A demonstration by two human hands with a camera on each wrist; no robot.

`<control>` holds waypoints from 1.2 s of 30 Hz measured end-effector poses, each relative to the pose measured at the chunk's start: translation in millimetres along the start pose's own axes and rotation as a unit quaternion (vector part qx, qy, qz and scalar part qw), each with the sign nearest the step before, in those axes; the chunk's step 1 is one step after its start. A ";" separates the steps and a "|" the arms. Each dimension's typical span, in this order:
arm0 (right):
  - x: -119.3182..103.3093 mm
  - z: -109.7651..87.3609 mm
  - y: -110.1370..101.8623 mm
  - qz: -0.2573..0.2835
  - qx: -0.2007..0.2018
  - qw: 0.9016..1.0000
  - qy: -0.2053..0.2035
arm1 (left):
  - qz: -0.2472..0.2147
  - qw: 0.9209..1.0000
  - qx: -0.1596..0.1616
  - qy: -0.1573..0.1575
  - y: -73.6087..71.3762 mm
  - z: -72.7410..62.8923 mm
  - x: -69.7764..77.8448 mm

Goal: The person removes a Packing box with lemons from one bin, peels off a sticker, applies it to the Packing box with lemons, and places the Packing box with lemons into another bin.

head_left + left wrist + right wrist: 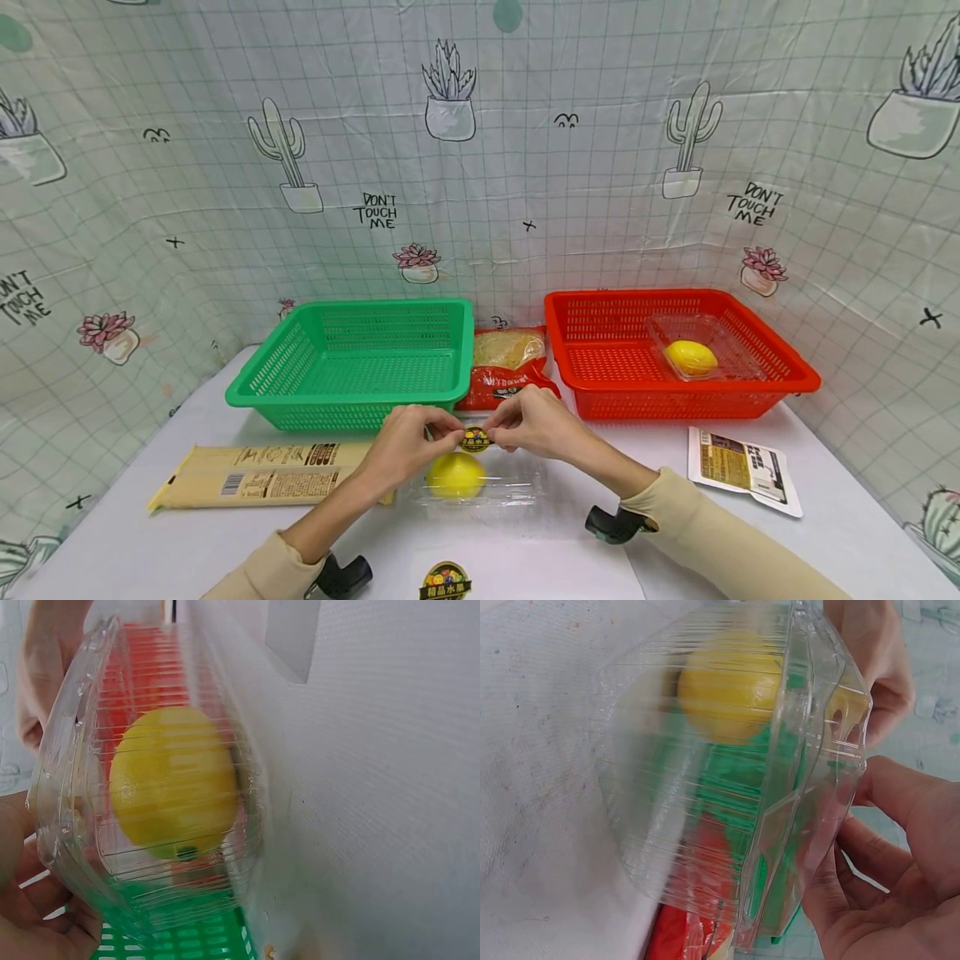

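Observation:
In the head view a clear plastic clamshell box (513, 483) stands on the table with a yellow lemon (456, 477) inside, towards its left end. Over the box's top, at its far side, is a round black-and-gold fruit sticker (475, 439). My left hand (415, 435) pinches the sticker's left edge between thumb and fingers. From the other side my right hand (534, 423) pinches its right edge. Both wrist views show the box's ribbed side with the lemon (174, 782) behind it; the sticker is hidden there. Whether the sticker touches the lid I cannot tell.
Behind stand a green basket (348, 400) and a red basket (675, 404) holding another boxed lemon (691, 357). Between them lies a red food bag (506, 379). A noodle pack (262, 475) lies left, a white pouch (742, 471) right, a sticker sheet (547, 571) in front.

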State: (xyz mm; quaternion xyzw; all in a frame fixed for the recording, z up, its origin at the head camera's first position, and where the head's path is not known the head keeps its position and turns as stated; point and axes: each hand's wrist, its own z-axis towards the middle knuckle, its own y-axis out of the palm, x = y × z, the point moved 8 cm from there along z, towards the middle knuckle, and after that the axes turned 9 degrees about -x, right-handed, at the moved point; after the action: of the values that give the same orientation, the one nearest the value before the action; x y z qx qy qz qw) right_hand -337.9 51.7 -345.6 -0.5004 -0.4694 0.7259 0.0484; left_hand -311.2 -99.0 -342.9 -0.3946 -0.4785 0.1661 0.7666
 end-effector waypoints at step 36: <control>1.4 -12.1 -2.1 -0.150 0.043 0.985 0.069 | 0.158 0.986 0.051 0.035 -0.7 -14.7 12.5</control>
State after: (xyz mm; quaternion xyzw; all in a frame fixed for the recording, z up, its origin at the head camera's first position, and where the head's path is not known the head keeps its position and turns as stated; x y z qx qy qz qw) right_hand -330.1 61.3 -345.7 -0.4709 -0.5027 0.6937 0.2107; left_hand -292.5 -98.1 -338.3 -0.4313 -0.3737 0.2950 0.7663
